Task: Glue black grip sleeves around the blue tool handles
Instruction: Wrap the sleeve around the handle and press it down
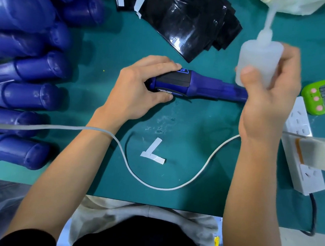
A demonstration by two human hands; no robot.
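Your left hand (141,87) grips the blue handle (209,87) mid-frame and your right hand (269,104) holds the glue bottle (259,57), so squeeze gently along the black sleeve (173,79) edge.

We see an assembly workshop: a green worktop (188,124) stacked with blue tool handles (22,96), black sleeves (183,22), a power strip (305,162).

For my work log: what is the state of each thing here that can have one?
blue tool handle: lying flat, black grip sleeve on it.
left hand: grips its sleeved end.
glue bottle: lifted, nozzle pointing away.
right hand: holds the glue bottle.
spare blue handles: piled bare at left.
power strip: one plug in.
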